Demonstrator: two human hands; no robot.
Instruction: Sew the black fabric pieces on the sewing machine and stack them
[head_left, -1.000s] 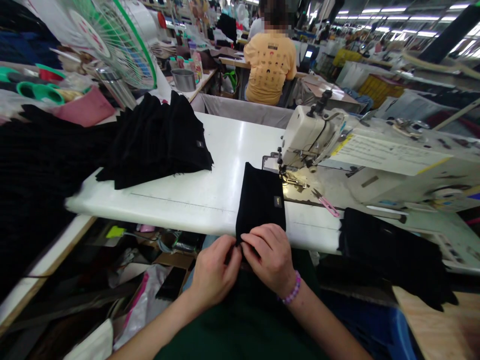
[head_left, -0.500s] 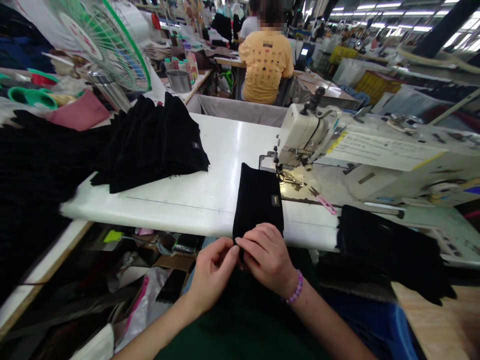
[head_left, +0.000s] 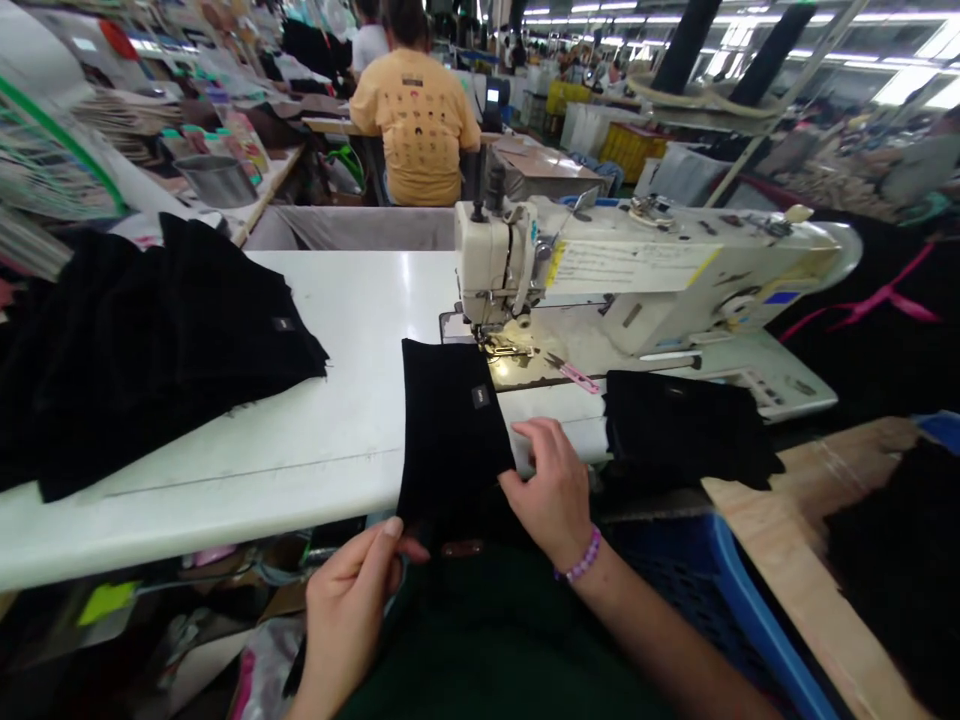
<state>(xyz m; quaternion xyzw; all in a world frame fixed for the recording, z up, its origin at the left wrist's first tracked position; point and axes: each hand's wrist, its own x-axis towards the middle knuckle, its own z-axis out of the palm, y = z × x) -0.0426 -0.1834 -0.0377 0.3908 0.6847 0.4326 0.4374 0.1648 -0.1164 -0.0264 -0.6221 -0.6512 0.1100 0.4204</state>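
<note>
A black fabric piece [head_left: 450, 430] with a small dark label lies on the table's front edge, its top right side by the sewing machine's presser foot. My left hand [head_left: 352, 590] pinches its lower left corner between thumb and fingers. At the lower right corner is my right hand [head_left: 553, 495], its thumb against the fabric and its index finger raised off it. The remaining right fingers are partly hidden, but the corner is drawn out toward that hand. The white sewing machine [head_left: 600, 270] stands just beyond. Pink-handled thread snips [head_left: 574, 372] lie on its bed.
Black fabric pieces are heaped on the left of the white table [head_left: 360, 300]. Another black stack [head_left: 686, 425] overhangs the edge at right. A blue basket [head_left: 739, 570] and a wooden board [head_left: 780, 530] are below right. A person in a yellow shirt [head_left: 416, 120] sits ahead.
My hands have moved apart: the left to the lower left corner, the right to the right edge. The fabric's near end is now spread wider. The view has turned right.
</note>
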